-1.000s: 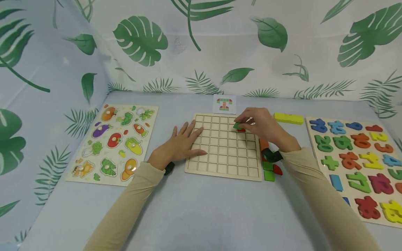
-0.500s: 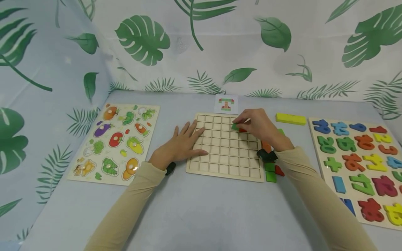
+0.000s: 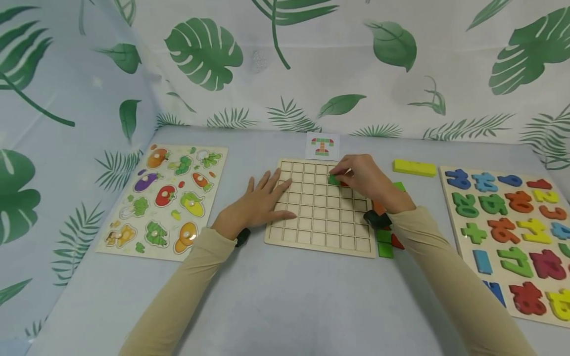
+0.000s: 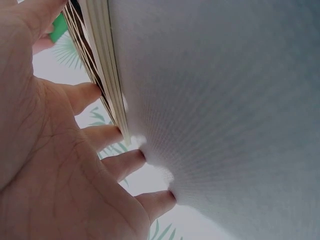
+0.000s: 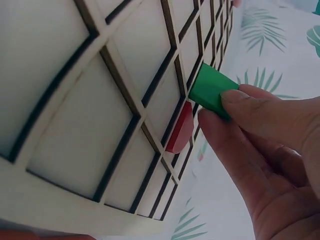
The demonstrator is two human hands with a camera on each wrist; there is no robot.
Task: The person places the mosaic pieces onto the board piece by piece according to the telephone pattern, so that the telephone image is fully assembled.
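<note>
1. Grip state: the right grip [image 3: 366,179] pinches a green block [image 5: 212,91] between thumb and fingertips. The left grip [image 3: 258,205] lies spread over the left edge of the grid board [image 3: 318,240], grasping nothing.
2. Location: the green block is at the far part of the board, just beside a red piece [image 5: 183,129]. Full seating cannot be confirmed.
3. Jamming risk: the block appears tilted; a corner could catch on a rib.
4. Displacement risk: fingertips near the red piece could nudge it.
5. Shift risk: uneven pressure could slide the board across the surface [image 3: 276,306].
6. Materials: board, pale and wood-like, thin ribs, square cells; block, smooth, flat-faced; red piece, curved on one side; surface, pale, apparently cloth-covered.
</note>
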